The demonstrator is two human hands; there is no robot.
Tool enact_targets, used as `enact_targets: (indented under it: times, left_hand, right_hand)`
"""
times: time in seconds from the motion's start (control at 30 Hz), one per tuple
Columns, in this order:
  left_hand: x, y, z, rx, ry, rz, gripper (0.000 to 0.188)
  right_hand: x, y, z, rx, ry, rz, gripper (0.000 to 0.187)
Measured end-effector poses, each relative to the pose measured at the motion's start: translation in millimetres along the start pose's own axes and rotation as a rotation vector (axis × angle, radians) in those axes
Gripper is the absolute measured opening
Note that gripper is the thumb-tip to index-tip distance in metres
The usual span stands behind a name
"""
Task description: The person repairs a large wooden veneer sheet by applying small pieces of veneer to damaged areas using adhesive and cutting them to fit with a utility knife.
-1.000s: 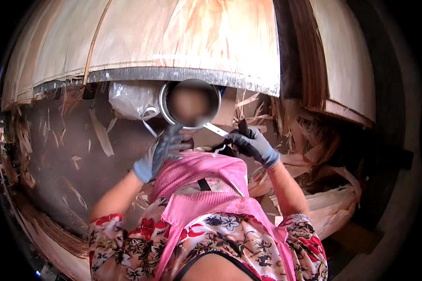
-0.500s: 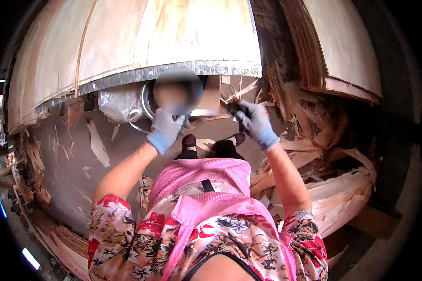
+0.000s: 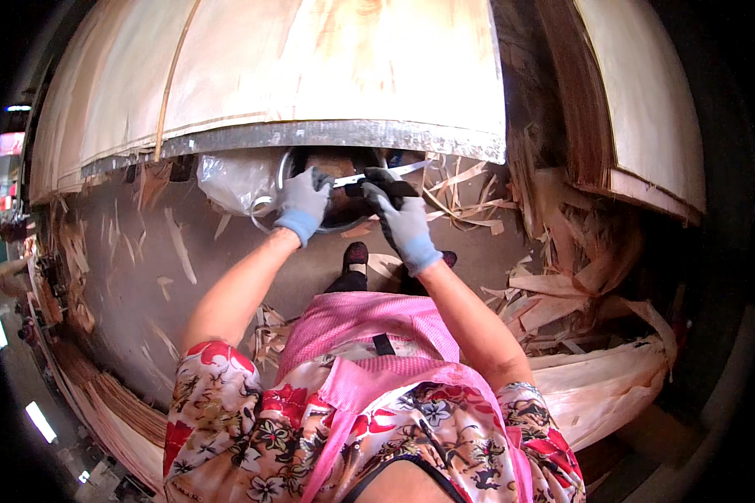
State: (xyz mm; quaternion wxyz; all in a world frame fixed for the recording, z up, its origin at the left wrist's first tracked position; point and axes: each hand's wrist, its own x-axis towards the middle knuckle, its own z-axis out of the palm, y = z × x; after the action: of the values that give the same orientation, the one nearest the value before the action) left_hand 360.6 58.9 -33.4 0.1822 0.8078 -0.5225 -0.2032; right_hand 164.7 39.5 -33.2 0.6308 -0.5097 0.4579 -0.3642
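Note:
Both my hands wear grey gloves with pale blue cuffs, and dark patches show on the fingers. My left hand (image 3: pixel 304 201) is closed, its fingers curled at the left end of a narrow white strip (image 3: pixel 348 180). My right hand (image 3: pixel 401 220) is closed around a dark flat object (image 3: pixel 401 188) whose kind I cannot make out. The strip passes by the right hand's fingers and sticks out beyond them to the right. Below both hands is a round basin (image 3: pixel 341 227) with a shiny rim, its contents mostly hidden by the hands.
A large stack of pale wood veneer sheets (image 3: pixel 377 67) with a grey front edge lies ahead. Another veneer stack (image 3: pixel 646 101) stands to the right. A clear plastic bag (image 3: pixel 229 180) sits left of the basin. Veneer scraps (image 3: pixel 562 293) litter the floor, heaped on the right.
My right hand has moved left, close to my left hand. The white strip now shows plainly between them. The view has shifted slightly, and the blurred patch over the basin is gone.

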Motion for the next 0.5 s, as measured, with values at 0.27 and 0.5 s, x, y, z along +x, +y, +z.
enact_targets:
  times: [0.27,0.5]
  left_hand:
    - [-30.9,-26.7,-33.9,0.036,-0.054,-0.015,0.023]
    - [-112.5,-162.6,-143.7,-0.011,0.093,-0.176,0.022]
  right_hand:
    - [20.7,15.1,40.0,-0.390,-0.018,-0.190,0.030]
    - [22.2,11.9,46.7,-0.197,0.095,-0.056,0.024]
